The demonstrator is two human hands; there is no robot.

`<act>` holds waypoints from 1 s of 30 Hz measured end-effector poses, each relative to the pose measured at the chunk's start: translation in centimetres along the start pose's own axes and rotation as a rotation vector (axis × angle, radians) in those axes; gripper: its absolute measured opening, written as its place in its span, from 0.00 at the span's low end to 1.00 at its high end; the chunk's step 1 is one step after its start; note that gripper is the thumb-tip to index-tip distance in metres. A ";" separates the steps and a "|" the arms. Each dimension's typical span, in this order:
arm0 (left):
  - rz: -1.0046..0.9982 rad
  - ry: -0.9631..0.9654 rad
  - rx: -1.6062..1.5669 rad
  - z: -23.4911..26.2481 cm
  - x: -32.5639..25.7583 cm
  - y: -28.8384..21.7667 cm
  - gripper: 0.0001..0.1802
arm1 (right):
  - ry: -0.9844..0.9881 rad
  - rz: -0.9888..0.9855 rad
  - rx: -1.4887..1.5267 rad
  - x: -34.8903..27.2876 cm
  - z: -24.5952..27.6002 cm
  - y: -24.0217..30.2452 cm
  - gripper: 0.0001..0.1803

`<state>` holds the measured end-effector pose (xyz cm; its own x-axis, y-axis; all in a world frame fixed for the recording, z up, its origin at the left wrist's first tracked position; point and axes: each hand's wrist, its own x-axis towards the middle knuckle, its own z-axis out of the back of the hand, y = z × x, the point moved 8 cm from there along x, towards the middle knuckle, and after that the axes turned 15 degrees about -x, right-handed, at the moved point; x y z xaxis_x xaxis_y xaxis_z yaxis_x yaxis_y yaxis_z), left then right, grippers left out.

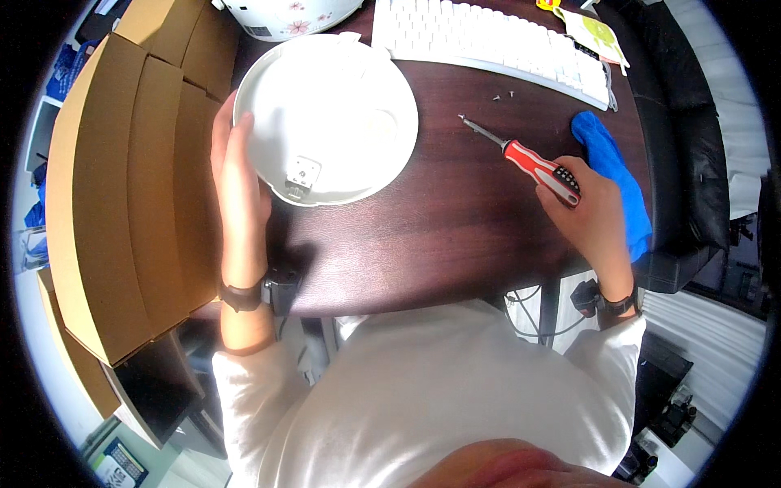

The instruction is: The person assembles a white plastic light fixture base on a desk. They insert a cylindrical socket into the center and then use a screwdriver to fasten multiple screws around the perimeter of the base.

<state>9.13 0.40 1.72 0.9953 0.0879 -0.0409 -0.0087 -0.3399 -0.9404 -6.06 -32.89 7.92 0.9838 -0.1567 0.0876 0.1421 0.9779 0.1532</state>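
My left hand (236, 167) grips the left rim of a round, shallow white plastic cover (342, 114), its hollow side facing up. Near the cover's lower edge sits a small fitting (303, 172) with a metal part. In my right hand (590, 207) is a screwdriver (529, 159) with a red and white handle, fingers wrapped round its black end. The tip points up and left, apart from the cover. Two small screws (504, 96) lie on the dark table beyond the tip.
A white appliance with a flower print (289, 16) stands behind the cover. A white keyboard (496, 45) lies at the far side. Beside my right hand is a blue cloth (614, 175). Tall cardboard (122, 187) walls the left of the dark wooden table (423, 244); a black seat (683, 122) is at right.
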 end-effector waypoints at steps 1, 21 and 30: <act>0.000 0.003 -0.002 0.0 0.1 0.1 0.25 | -0.004 0.004 -0.001 0.0 0.0 -0.1 0.14; -0.036 0.080 0.170 -0.4 0.3 1.1 0.26 | 0.001 -0.015 0.015 0.1 0.5 -0.9 0.14; -0.040 0.076 0.188 -0.2 0.4 1.2 0.26 | -0.013 -0.013 0.013 0.0 0.4 -0.9 0.14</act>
<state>9.55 -0.12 0.62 0.9996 0.0241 0.0167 0.0202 -0.1558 -0.9876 -6.25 -33.77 8.17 0.9804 -0.1707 0.0983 0.1528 0.9740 0.1675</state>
